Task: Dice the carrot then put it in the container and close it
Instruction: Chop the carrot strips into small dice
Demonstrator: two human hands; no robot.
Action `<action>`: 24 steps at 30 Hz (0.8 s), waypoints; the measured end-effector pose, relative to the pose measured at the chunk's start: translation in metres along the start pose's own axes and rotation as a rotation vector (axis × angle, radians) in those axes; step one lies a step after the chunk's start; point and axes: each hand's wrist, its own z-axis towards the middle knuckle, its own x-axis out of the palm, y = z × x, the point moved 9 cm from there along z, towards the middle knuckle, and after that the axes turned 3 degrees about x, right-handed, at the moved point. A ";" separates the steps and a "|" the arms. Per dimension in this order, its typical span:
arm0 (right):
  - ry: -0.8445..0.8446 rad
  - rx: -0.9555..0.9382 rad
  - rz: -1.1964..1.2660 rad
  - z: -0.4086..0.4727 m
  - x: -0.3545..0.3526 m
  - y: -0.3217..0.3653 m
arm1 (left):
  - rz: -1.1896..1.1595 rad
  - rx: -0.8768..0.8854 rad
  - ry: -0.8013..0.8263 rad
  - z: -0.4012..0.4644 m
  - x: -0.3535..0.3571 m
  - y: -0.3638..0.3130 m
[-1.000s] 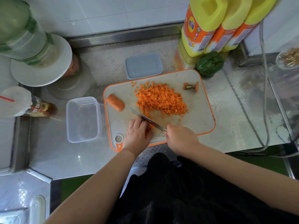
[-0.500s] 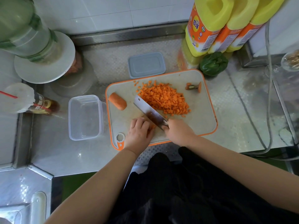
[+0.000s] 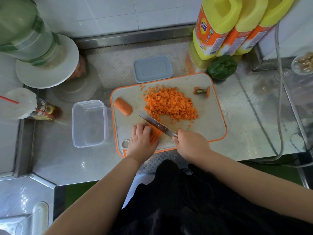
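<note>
While the left hand [image 3: 141,143] curls its fingers over a bundle of carrot strips [image 3: 155,135] at the lower left of the board [image 3: 211,126], pinning them down, the right hand [image 3: 191,145] grips the handle of a knife [image 3: 156,123], whose blade slants up and left across the strips' far ends. Just above the blade, mid-board, lies a heap of diced carrot [image 3: 171,105], with a few loose cubes scattered round it. An uncut carrot piece [image 3: 122,106] rests at the board's left edge, and the trimmed carrot top [image 3: 202,91] sits near its upper right corner. Left of the board, just beside it, stands a clear container [image 3: 89,123], open, with nothing visible in it; its grey lid [image 3: 153,69] lies flat on the steel counter [image 3: 254,129] just above the board. At the upper right stand three yellow bottles [image 3: 237,26], with a green pepper [image 3: 221,67] at their foot. In the upper left a large green-tinted bottle [image 3: 22,31] stands over a white plate [image 3: 49,70], and a lidded cup [image 3: 18,103] with a red straw lies at the left edge.
</note>
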 end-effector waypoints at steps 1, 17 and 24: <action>-0.004 -0.005 -0.014 0.000 0.000 0.001 | 0.001 0.023 -0.001 0.001 -0.001 -0.002; 0.091 0.079 0.111 0.024 0.019 0.005 | -0.026 0.145 -0.088 -0.001 0.000 -0.009; 0.036 0.046 0.111 0.012 0.006 0.002 | 0.080 0.165 -0.099 -0.007 -0.005 -0.018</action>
